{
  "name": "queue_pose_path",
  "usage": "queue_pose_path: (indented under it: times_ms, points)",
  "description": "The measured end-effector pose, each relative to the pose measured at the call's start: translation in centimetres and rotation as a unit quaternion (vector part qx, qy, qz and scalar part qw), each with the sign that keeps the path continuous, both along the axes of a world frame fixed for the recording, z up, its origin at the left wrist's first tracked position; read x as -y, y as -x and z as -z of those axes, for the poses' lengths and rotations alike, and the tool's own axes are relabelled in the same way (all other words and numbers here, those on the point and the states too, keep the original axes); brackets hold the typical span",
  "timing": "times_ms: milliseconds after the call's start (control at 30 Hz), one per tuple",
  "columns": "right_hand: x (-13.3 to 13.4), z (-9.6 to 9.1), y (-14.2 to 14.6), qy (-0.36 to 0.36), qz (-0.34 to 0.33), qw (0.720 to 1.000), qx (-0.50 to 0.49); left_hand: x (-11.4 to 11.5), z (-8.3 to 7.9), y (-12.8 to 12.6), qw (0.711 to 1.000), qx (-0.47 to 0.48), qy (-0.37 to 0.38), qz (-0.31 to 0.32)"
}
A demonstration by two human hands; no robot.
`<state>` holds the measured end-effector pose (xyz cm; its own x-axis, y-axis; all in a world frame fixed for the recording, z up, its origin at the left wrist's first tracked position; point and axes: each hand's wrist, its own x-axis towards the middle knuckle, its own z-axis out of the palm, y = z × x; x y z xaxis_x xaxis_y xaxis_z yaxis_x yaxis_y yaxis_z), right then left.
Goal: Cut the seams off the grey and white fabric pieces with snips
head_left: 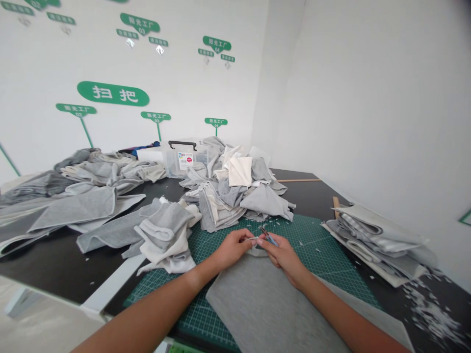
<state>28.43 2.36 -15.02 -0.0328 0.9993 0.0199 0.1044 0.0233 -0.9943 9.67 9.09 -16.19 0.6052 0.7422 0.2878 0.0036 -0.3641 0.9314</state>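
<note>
Against white walls, a black table (303,198) bears a green mat (336,260). The left hand (236,247) pinches the edge of a gray cloth (270,304), lying near on the mat; the right hand (280,254), beside it, clasps blue-handled snips (271,239). Fabric piles (235,189) lie far and left, a folded stack (379,245) right.

Grey cloth (272,304) runs off btm edge, partly hidden under R forearm (331,300). R hand (285,255) hides part of snips (271,239). Box label's (186,161) small print's too tiny to read.

Textile workshop, snips (271,239), heaped cloth (240,172), cutting mat (312,245)
</note>
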Motion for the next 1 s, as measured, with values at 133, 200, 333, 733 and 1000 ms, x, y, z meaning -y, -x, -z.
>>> queue_pose_path:
  times_ms: [133,200,333,733,1000]
  points:
    - [-0.1,0.1,0.0,0.006,0.027,0.999,-0.027,0.0,-0.3,0.0,0.999,0.018,0.029,0.012]
    - [-0.1,0.2,0.1,0.011,0.035,0.999,-0.034,0.1,-0.4,-0.1,0.998,0.032,0.048,0.019]
    - [0.2,0.1,0.2,-0.003,0.006,1.000,-0.009,0.3,-0.7,-0.1,0.996,0.053,0.061,0.035]
    - [1.5,-0.9,0.7,-0.078,0.033,0.984,0.154,0.6,-1.5,0.1,0.997,0.051,0.037,0.033]
    - [1.7,-1.0,0.6,-0.109,0.036,0.967,0.225,0.2,-0.9,0.3,0.999,0.027,0.020,0.032]
